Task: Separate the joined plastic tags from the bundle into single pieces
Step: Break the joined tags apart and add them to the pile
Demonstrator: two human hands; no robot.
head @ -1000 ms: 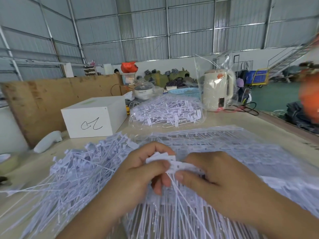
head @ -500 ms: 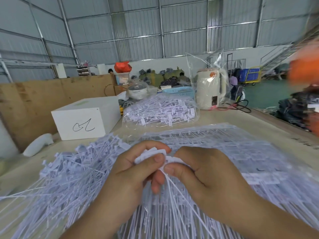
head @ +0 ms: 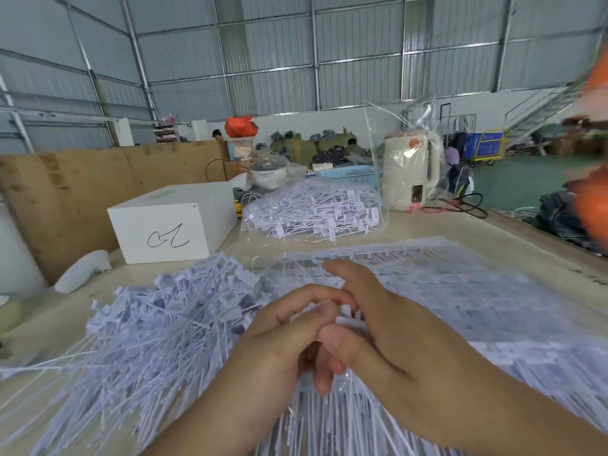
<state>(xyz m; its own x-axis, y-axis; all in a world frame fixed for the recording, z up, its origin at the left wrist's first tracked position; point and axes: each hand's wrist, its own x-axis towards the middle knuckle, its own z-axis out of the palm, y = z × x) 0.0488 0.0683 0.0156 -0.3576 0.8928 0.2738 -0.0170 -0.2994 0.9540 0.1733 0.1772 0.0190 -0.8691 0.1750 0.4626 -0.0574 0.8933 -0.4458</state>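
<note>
Both hands meet over the near edge of the table (head: 460, 232). The left hand (head: 279, 343) and right hand (head: 388, 337) pinch one strip of joined tags (head: 348, 322) between them, its thin tails pointing toward the person. The loose tag pile (head: 158, 324) lies just left.

White box (head: 171, 225) (scribbled mark), cream kettle (head: 409, 174), blue basket (head: 348, 177)

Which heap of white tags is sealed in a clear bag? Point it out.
The far heap, beside the white box. Clear plastic wraps it, while the loose pile left of the left hand lies bare.
</note>
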